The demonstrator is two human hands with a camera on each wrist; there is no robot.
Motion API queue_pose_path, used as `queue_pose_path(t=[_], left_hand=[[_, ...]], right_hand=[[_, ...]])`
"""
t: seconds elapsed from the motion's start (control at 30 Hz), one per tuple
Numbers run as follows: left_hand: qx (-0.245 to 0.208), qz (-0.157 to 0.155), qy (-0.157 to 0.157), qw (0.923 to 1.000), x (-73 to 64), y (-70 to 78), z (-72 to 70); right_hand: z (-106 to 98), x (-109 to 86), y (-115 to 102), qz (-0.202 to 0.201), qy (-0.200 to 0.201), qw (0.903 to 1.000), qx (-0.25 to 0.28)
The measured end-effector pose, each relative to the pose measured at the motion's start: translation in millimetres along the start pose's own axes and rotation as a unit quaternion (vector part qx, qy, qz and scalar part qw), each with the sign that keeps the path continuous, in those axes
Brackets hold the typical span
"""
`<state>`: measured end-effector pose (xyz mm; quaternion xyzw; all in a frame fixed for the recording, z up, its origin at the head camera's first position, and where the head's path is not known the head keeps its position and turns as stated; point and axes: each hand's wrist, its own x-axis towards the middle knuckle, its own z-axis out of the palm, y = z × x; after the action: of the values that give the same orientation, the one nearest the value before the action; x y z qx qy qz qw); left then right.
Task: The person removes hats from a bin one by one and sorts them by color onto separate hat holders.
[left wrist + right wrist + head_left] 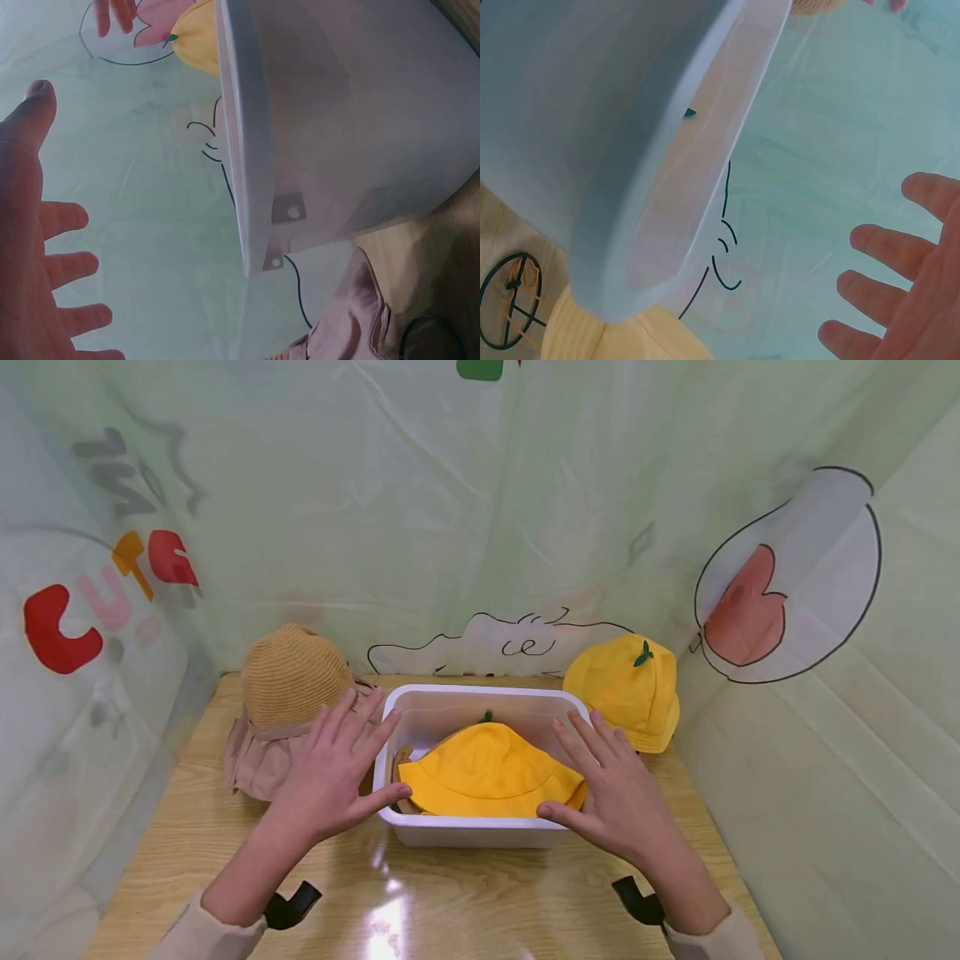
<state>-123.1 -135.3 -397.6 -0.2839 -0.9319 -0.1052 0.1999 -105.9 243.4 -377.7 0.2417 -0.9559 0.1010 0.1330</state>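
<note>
A white plastic bin (480,835) stands mid-table with a yellow bucket hat (487,768) lying inside it, a green sprout on its crown. Something brown peeks out beside the hat at the bin's left end. My left hand (333,768) hovers by the bin's left rim, fingers spread, holding nothing. Over the right end, my right hand (618,785) is spread the same way and also holds nothing. In the left wrist view the left thumb and fingers stand apart from the bin's wall (360,112). The right wrist view shows the right fingers away from the bin (592,150) too.
Left of the bin sits a straw-topped hat (292,677) with a mauve fabric brim. Another yellow hat (626,693) with a sprout is at the back right. A black wire stand (514,300) shows near it. Printed curtains (480,527) enclose the wooden table (465,902).
</note>
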Motion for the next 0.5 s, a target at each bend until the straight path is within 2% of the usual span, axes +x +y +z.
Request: queue_pose_path(t=[0.3, 0.5], left_hand=[[-0.008, 0.002, 0.007, 0.9999, 3.2, 1.9, 5.8], [-0.026, 0.011, 0.015, 0.9995, 4.3, 10.5, 13.9]], right_hand=[[3, 2.4, 9, 0.002, 0.000, 0.9999, 0.016], [22, -1.3, 23, 0.021, -0.032, 0.9985, 0.040]])
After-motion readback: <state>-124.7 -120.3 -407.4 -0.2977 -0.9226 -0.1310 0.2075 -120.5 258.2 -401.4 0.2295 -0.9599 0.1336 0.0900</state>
